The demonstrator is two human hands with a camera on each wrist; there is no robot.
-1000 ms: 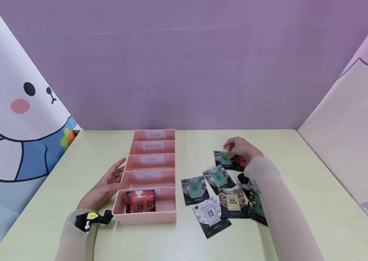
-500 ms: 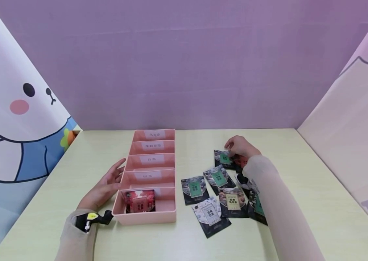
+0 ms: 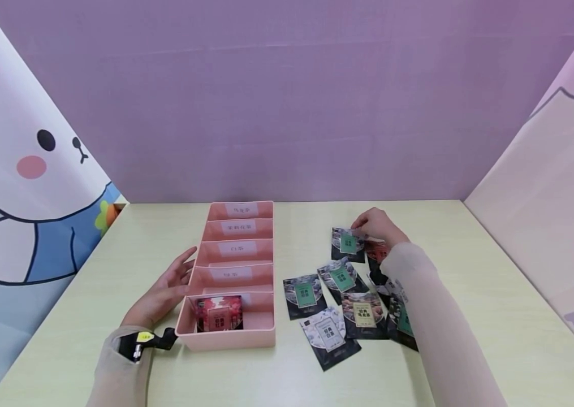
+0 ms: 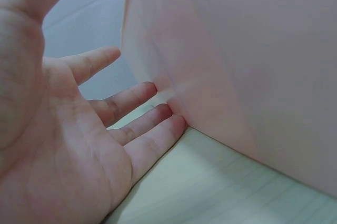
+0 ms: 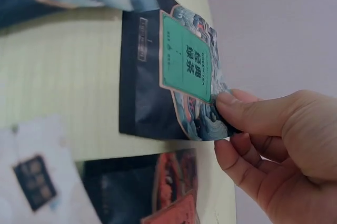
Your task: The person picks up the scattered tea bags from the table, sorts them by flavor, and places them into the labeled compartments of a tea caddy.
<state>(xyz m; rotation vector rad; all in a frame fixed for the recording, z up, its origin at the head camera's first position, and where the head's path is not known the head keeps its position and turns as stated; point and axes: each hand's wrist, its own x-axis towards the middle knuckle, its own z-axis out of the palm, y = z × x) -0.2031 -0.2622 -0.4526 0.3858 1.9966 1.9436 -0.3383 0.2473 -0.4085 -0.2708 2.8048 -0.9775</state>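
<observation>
At the back of the sachet pile, my right hand (image 3: 379,227) pinches a green-labelled tea sachet (image 3: 346,247) by its corner between thumb and fingers. In the right wrist view the sachet (image 5: 145,84) reads "GREEN TEA" and tilts up from the table. A red-labelled sachet (image 3: 377,251) lies beside it, partly behind the hand. My left hand (image 3: 162,291) is at the left side of a long pink divided box (image 3: 231,341), fingers extended, fingertips at its wall (image 4: 226,77). A red sachet (image 3: 219,316) sits in the box's nearest compartment.
Several more sachets lie right of the box: green-labelled ones (image 3: 304,297), a white one (image 3: 329,336) and a yellow-labelled one (image 3: 364,316), some overlapping. Paper labels (image 3: 237,249) mark the box's dividers. A purple backdrop (image 3: 292,113) rises behind the table (image 3: 215,379).
The green-labelled sachet has shifted slightly back and left in my right hand's pinch, coming apart from the red-labelled one. My left hand and the box have stayed put.
</observation>
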